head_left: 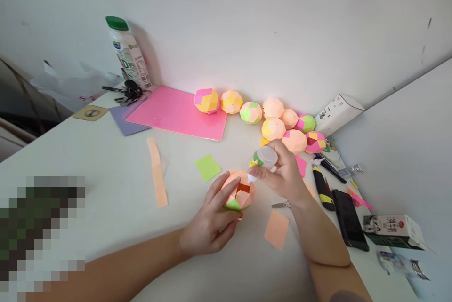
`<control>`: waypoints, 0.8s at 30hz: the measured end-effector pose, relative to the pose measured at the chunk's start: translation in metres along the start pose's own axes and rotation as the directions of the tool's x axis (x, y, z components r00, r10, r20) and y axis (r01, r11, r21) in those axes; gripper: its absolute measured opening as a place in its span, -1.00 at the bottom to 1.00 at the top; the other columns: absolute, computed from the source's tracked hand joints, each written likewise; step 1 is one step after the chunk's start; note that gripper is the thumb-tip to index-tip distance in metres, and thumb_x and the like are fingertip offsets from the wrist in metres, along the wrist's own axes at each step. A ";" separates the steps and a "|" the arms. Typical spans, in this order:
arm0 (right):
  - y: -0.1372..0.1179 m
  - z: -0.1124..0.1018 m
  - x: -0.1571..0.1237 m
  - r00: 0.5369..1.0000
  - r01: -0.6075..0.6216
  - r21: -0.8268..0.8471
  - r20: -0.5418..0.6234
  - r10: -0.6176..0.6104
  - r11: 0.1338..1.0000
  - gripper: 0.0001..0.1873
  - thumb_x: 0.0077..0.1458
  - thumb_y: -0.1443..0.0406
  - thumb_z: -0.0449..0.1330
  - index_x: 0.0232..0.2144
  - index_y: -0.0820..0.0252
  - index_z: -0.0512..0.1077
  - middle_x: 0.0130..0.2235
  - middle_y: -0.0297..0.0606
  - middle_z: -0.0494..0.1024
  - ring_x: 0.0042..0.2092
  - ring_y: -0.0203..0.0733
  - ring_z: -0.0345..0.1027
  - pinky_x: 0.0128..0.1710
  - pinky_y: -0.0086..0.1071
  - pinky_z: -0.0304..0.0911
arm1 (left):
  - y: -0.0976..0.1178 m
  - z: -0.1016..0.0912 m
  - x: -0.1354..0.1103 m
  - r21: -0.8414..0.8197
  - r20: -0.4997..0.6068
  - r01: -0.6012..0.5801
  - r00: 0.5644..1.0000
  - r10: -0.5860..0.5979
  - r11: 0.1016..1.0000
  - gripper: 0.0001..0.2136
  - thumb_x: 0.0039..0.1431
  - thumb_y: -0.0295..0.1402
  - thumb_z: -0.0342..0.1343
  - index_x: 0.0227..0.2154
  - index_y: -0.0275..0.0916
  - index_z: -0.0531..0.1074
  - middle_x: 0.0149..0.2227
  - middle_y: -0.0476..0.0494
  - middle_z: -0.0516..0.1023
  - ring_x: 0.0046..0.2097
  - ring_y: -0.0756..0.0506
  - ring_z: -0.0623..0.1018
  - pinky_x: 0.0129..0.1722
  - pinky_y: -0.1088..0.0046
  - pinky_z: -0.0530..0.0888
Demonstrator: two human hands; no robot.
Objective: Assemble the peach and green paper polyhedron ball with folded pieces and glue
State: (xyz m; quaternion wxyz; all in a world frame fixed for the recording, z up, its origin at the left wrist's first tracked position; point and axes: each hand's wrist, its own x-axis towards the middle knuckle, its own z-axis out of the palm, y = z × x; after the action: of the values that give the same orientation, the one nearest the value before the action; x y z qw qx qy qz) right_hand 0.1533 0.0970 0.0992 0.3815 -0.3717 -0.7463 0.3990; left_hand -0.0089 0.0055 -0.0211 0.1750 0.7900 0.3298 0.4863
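Note:
My left hand (214, 219) is closed round a faceted paper ball (243, 198), peach with some green, which has an opening in its upper side. In my right hand (282, 175) a small glue bottle (265, 157) is tipped down, its nozzle at the edge of that opening. Whether glue is coming out I cannot tell. A green paper square (208, 167) lies left of the ball, and a peach paper piece (277, 229) lies to its right. Scissors (280, 205) show partly from under my right wrist.
Several finished paper balls (273, 107) stand along the wall. Pink sheets (183, 114), keys (129, 91) and a bottle (130, 52) are at the back left. A peach strip (157, 172) lies left. On the right are a cutter (322, 186), a phone (349, 219) and a milk carton (391, 231).

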 end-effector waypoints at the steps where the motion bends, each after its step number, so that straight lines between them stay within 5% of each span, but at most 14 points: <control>1: 0.000 0.000 0.000 1.000 -0.005 0.004 0.003 0.005 1.000 -0.54 -0.10 0.13 0.41 -0.48 0.11 0.17 -0.51 -0.46 0.32 -0.46 -0.30 0.22 -0.51 -0.42 0.13 | 0.000 0.000 0.000 -0.002 0.000 -0.002 1.000 0.002 1.000 -0.73 0.07 -0.69 0.00 -0.28 -0.24 0.48 0.40 -0.05 -0.17 0.36 -0.47 -0.12 0.22 -0.24 0.13; 24: 0.004 0.002 0.000 0.998 -0.037 -0.012 0.043 0.037 0.999 -0.52 -0.11 0.10 0.40 -0.48 0.12 0.14 -0.52 -0.50 0.19 -0.50 -0.38 0.04 -0.55 -0.48 0.00 | -0.005 0.003 -0.003 -0.001 0.006 -0.021 1.000 0.021 1.000 -0.71 0.07 -0.70 -0.01 -0.27 -0.22 0.46 0.40 -0.05 -0.18 0.36 -0.49 -0.14 0.21 -0.28 0.12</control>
State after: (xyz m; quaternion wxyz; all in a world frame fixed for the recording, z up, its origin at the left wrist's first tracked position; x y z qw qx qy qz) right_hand 0.1531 0.0982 0.0948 0.3558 -0.3787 -0.7496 0.4099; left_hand -0.0089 0.0072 -0.0268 0.1712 0.7949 0.3209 0.4857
